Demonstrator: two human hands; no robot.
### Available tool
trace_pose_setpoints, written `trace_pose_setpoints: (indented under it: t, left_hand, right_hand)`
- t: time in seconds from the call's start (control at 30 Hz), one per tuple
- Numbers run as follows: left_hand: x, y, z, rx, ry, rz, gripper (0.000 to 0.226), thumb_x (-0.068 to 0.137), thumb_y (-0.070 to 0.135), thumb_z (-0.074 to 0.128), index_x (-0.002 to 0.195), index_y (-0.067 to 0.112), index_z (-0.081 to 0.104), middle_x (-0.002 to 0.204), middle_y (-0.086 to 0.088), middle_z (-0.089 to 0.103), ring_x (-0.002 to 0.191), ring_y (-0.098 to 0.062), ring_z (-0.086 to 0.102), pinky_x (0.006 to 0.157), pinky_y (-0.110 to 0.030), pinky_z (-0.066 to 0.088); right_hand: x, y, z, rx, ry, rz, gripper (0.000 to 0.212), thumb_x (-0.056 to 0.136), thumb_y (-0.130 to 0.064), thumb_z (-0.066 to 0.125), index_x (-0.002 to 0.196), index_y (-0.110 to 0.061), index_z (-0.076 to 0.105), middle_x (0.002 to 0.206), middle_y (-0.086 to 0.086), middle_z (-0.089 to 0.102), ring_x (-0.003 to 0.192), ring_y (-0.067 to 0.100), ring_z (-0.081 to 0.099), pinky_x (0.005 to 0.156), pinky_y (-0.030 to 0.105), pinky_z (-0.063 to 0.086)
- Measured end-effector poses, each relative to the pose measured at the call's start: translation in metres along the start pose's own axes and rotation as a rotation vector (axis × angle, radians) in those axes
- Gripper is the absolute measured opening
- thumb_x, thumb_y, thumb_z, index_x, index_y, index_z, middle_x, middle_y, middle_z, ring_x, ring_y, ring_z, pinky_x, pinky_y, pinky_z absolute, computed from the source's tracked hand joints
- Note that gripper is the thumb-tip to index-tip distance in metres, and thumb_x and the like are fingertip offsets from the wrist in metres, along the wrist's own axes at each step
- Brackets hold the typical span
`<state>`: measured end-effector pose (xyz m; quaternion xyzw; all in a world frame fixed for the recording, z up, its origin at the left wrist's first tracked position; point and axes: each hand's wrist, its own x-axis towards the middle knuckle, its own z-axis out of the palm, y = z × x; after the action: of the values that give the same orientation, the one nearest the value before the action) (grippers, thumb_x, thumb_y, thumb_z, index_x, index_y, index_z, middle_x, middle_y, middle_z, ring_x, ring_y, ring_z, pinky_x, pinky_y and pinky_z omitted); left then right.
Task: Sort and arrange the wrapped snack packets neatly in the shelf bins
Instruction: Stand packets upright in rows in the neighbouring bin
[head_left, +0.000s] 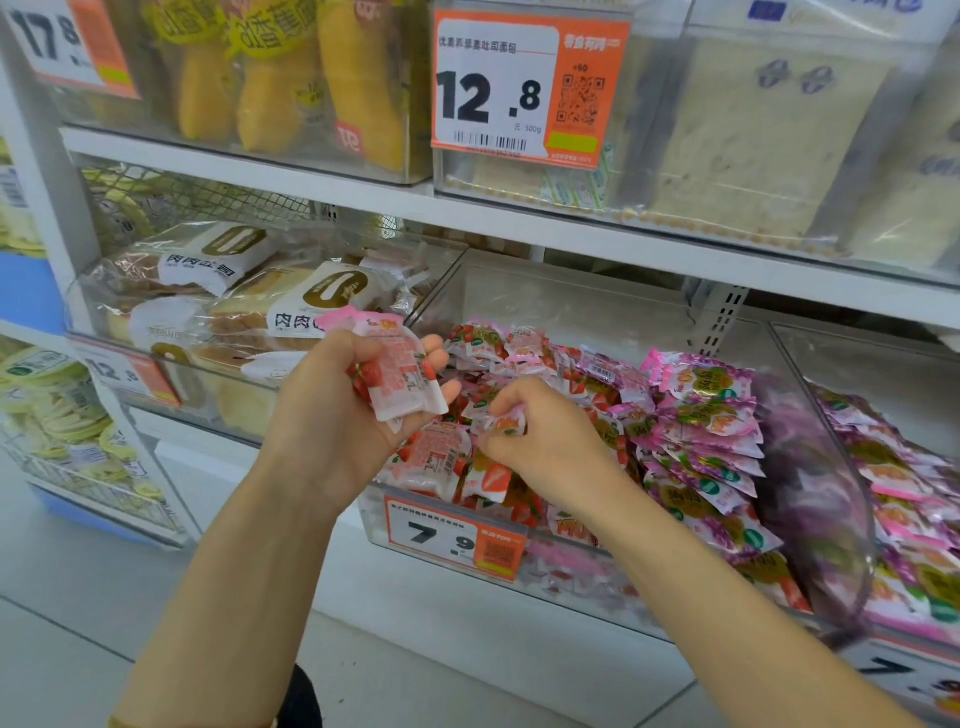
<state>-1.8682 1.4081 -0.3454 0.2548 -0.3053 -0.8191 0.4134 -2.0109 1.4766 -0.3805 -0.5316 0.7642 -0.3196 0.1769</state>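
A clear plastic shelf bin (571, 301) holds a pile of strawberry snack packets (524, 353) on its left and purple grape snack packets (711, 415) on its right. My left hand (332, 415) is raised over the bin's left front corner and grips a small stack of pink-and-white strawberry packets (400, 379), palm up. My right hand (545, 441) reaches down into the strawberry pile and pinches a single small packet (506, 423) between its curled fingers.
An orange 7.9 price tag (452, 535) hangs on the bin's front. A bin of bread packets (234, 291) stands to the left. Another bin of purple packets (904, 493) is at the right. The shelf above (519, 213) carries bins of bread and a 12.8 tag.
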Motion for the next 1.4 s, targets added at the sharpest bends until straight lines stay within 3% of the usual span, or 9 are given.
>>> trace_pose_setpoints:
  t: [0.17,0.27,0.4,0.53,0.77,0.87,1.07,1.23,1.4]
  left_hand:
    - [0.001,-0.001,-0.001,0.007,-0.011,-0.017,0.032,0.095,0.008,0.033,0.12,0.002,0.052,0.114,-0.021,0.066,0.099,-0.027,0.067,0.062,-0.038,0.06]
    - [0.002,-0.001,0.0,-0.003,-0.008,-0.004,0.028,0.095,0.007,0.032,0.111,0.002,0.054,0.114,-0.021,0.065,0.104,-0.029,0.065,0.067,-0.041,0.06]
    - [0.003,0.001,-0.001,-0.042,-0.005,0.018,0.027,0.094,0.008,0.032,0.109,0.0,0.054,0.114,-0.021,0.065,0.104,-0.03,0.063,0.075,-0.047,0.057]
    - [0.005,0.002,-0.004,-0.055,-0.002,0.025,0.033,0.093,0.008,0.032,0.118,-0.001,0.051,0.11,-0.02,0.065,0.106,-0.03,0.063,0.074,-0.046,0.057]
    - [0.003,0.005,-0.007,-0.073,0.002,0.034,0.033,0.093,0.009,0.033,0.121,0.002,0.05,0.112,-0.019,0.066,0.104,-0.028,0.065,0.067,-0.041,0.06]
    - [0.002,0.006,-0.005,-0.059,0.004,0.031,0.026,0.094,0.01,0.034,0.109,0.002,0.054,0.112,-0.02,0.066,0.104,-0.028,0.065,0.066,-0.041,0.06]
    - [0.005,0.003,-0.007,0.007,-0.011,0.035,0.029,0.095,0.007,0.034,0.118,0.003,0.052,0.109,-0.019,0.068,0.101,-0.027,0.067,0.075,-0.046,0.058]
    - [0.01,-0.006,-0.004,0.158,-0.033,0.017,0.024,0.094,0.001,0.036,0.105,0.004,0.057,0.114,-0.022,0.066,0.104,-0.031,0.065,0.088,-0.051,0.051]
    - [0.013,-0.016,-0.002,0.17,-0.104,0.01,0.032,0.093,-0.003,0.042,0.123,0.0,0.054,0.117,-0.024,0.063,0.109,-0.036,0.061,0.088,-0.048,0.052]
  right_hand:
    - [0.0,0.003,-0.008,-0.461,-0.017,-0.031,0.044,0.08,-0.048,0.065,0.12,-0.032,0.054,0.108,-0.003,0.042,0.108,0.019,0.046,0.075,0.029,0.04]
    - [0.003,-0.008,-0.005,-0.358,0.065,-0.206,0.037,0.085,-0.033,0.064,0.121,-0.03,0.058,0.104,-0.005,0.04,0.104,0.017,0.044,0.077,0.028,0.04]
    - [0.017,-0.024,0.012,-0.304,-0.358,-0.34,0.058,0.082,-0.017,0.062,0.138,-0.026,0.045,0.132,0.002,0.043,0.107,0.019,0.048,0.087,0.028,0.043]
    - [0.03,-0.028,0.014,-0.356,-0.502,-0.385,0.068,0.077,-0.011,0.065,0.139,-0.027,0.041,0.14,0.005,0.038,0.115,0.026,0.048,0.093,0.04,0.048]
    - [0.037,-0.018,-0.011,-0.015,-0.203,-0.341,0.023,0.074,-0.005,0.074,0.095,-0.013,0.067,0.088,-0.004,0.057,0.072,0.004,0.056,0.065,0.016,0.048]
    - [0.035,-0.014,-0.007,0.113,-0.083,-0.364,0.023,0.076,-0.001,0.071,0.095,-0.014,0.07,0.094,-0.002,0.065,0.082,0.008,0.062,0.073,0.019,0.052]
    - [0.022,0.002,-0.006,-0.07,-0.11,-0.353,0.044,0.085,0.01,0.046,0.105,-0.02,0.071,0.096,-0.012,0.066,0.086,-0.014,0.053,0.081,0.003,0.041]
    - [0.023,-0.008,-0.021,0.564,0.06,-0.092,0.037,0.086,0.012,0.044,0.094,-0.017,0.066,0.093,0.006,0.068,0.069,0.009,0.063,0.058,0.022,0.052]
    - [0.013,-0.019,-0.015,0.509,-0.044,-0.105,0.025,0.089,-0.019,0.061,0.114,-0.023,0.059,0.105,-0.003,0.059,0.083,0.013,0.063,0.065,0.033,0.059]
